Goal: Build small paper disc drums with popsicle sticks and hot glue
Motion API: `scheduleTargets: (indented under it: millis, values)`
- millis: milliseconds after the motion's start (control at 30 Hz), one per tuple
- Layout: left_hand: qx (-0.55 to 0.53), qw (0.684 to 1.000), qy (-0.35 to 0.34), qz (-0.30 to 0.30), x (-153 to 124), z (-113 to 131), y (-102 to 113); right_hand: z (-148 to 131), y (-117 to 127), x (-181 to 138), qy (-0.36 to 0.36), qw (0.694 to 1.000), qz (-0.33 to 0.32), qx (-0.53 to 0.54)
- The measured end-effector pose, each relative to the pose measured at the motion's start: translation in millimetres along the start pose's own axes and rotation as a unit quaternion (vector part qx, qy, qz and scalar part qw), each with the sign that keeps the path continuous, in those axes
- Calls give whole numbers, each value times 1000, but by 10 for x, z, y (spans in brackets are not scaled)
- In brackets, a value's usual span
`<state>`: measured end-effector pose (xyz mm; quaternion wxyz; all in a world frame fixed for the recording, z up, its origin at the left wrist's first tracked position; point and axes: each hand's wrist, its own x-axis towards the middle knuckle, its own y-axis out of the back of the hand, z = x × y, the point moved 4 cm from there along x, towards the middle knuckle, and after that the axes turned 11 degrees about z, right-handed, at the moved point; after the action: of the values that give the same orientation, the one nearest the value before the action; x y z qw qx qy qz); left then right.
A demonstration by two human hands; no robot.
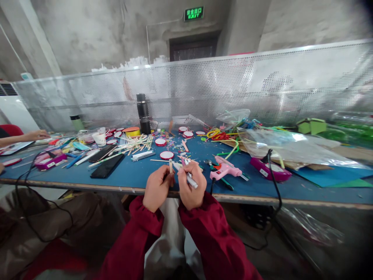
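My left hand (pixel 157 186) is closed on a small pale wooden stick (pixel 171 165), held upright between thumb and fingers at the table's front edge. My right hand (pixel 194 186) grips a white marker (pixel 191 181) like a pen. Its tip points left and comes close to the stick; whether the two touch I cannot tell. Just beyond my hands lies a red-rimmed white disc (pixel 166 155). To the right of my right hand rests a pink glue gun (pixel 226 168), with green-handled pliers (pixel 227 183) partly beneath it.
Left of my hands lie a black phone (pixel 107 166) and a pile of wooden sticks (pixel 136 143). A black bottle (pixel 143 114) stands behind them. On the right are a purple device (pixel 269 169) with a cable and clear plastic sheeting (pixel 291 146). A co-worker's hand (pixel 37 135) reaches in at far left.
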<state>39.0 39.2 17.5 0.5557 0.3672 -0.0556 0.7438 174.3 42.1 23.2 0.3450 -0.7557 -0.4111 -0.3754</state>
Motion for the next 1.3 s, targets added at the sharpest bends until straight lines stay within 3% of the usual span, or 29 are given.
scheduleTargets:
  millis: [1300]
  values:
    - [4,1000,-5,-5,0,-8,-4,-1,9,0,-8,1000,3,-6]
